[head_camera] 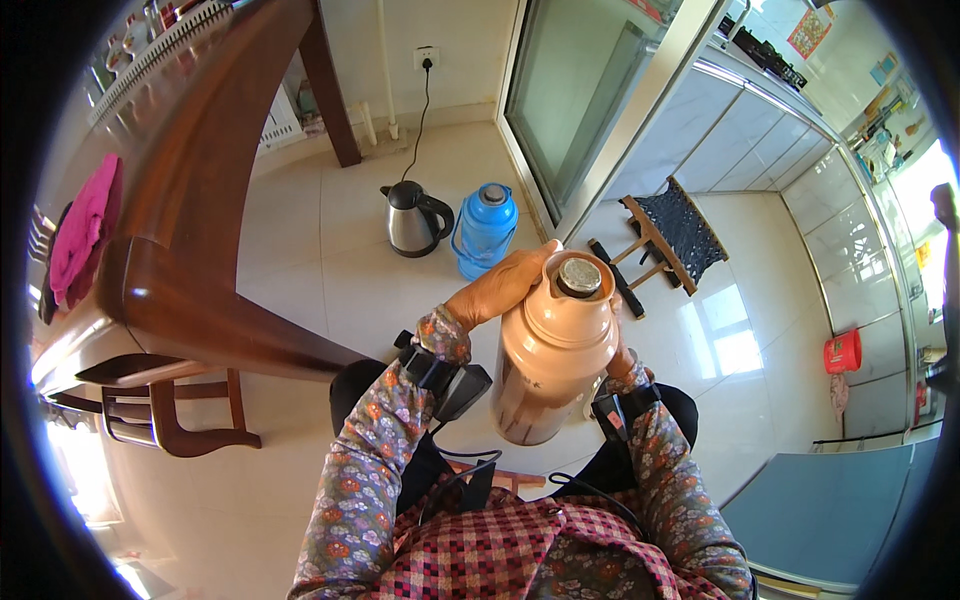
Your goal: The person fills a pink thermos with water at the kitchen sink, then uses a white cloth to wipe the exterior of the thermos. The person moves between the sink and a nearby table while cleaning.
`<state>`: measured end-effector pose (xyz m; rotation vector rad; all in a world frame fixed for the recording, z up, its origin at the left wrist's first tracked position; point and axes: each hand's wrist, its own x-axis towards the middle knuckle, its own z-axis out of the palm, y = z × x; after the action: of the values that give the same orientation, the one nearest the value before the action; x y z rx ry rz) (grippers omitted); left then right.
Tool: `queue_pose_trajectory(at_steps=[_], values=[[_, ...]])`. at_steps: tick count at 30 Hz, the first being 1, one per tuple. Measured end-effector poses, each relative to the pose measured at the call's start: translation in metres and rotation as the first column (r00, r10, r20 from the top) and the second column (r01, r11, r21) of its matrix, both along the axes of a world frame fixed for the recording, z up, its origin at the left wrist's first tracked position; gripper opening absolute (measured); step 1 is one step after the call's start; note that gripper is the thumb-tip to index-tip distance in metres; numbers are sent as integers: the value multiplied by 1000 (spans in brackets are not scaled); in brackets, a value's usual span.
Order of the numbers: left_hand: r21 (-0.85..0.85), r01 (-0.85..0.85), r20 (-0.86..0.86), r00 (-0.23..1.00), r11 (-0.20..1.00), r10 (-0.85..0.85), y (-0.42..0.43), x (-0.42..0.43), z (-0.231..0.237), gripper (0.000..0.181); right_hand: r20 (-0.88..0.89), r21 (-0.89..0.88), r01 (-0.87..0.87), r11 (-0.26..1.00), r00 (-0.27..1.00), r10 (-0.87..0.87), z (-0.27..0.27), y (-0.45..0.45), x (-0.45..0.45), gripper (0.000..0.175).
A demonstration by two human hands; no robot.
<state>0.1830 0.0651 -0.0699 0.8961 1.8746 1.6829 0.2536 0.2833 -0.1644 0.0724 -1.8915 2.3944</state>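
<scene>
A peach-coloured vacuum flask [566, 337] with a spout is held tilted in front of my lap. Its round silvery stopper [579, 278] sits in the neck. My left hand [502, 285] grips the flask's upper left side near the rim. On the far side, my right hand [621, 352] holds it too, mostly hidden behind the body. Beyond the flask, on the tiled floor, stand a blue vacuum flask [486, 232] with a stopper and a steel electric kettle [415, 221] with a black lid and handle.
The kettle's cord runs to a wall socket [427, 58]. A wooden table [195, 225] with a pink cloth [86, 225] rises at left, a wooden chair [180, 420] below it. A folding stool [667, 236] stands right of a sliding glass door [585, 97]. A red bucket [843, 351] is farther right.
</scene>
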Motion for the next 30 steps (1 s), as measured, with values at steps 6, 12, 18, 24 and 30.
queue_pose_trajectory(at_steps=[6, 12, 18, 24, 30], values=[[190, 82, 217, 968, 978, -123, 13, -9, -29, 50, -8, 35, -59, 998, 998, 59, 9, -5, 8, 23], [151, -43, 167, 986, 988, 18, 10, 10, -11, 47, -30, 80, -31, 996, 999, 34, 15, -6, 9, 25], [40, -269, 243, 937, 962, 251, 2, 31, 13, 48, -101, 175, 70, 982, 994, -53, 21, -4, 6, 27], [146, -457, 10, 888, 877, 461, 12, 47, 2, 52, 57, 143, 234, 962, 968, -244, 12, 3, -4, 27], [245, -555, -456, 658, 795, 600, 34, 74, -5, 49, -181, 358, 552, 753, 832, -524, 24, 2, -4, 26]])
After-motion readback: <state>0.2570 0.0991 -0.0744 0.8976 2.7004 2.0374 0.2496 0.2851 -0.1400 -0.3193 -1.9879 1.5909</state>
